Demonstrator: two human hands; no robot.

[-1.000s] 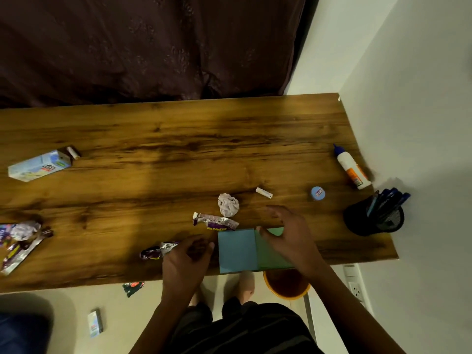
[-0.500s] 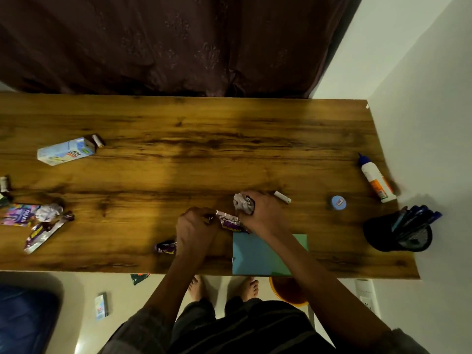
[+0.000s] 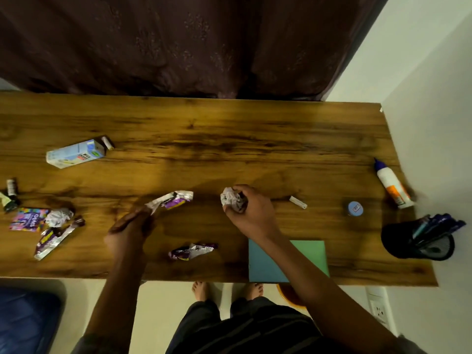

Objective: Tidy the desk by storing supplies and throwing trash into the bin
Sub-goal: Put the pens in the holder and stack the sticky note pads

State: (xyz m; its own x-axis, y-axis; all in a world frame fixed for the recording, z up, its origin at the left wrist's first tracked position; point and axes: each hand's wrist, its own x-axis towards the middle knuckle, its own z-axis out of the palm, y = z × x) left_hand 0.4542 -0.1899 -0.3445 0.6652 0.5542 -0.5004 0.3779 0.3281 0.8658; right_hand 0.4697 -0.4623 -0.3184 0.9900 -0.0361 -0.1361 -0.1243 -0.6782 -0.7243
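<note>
Two hands are busy mid-frame over the wooden bench [image 3: 229, 139]; the right hand [image 3: 251, 213] has its fingers curled round a crumpled paper ball [image 3: 231, 200], and the left hand [image 3: 130, 228], a bit motion-blurred, pinches one end of a silver-purple wrapper [image 3: 173, 200] which sticks out up and to the right; another scrunched wrapper [image 3: 191, 251] lies on the bench between the two forearms, near the lower edge; teal and green paper pads [image 3: 306, 256] sit at the lower edge under the right forearm; further right there's a small white stub [image 3: 298, 202], a little blue round cap [image 3: 355, 208], a glue bottle [image 3: 392, 187] lying by the wall and a dark pen holder [image 3: 408, 242] full of pens; far left has a milk carton [image 3: 76, 153] on its side plus a pile of candy wrappers [image 3: 46, 226]; the orange bin [image 3: 290, 295] peeks out on the floor below the bench edge, lower centre-right.
</note>
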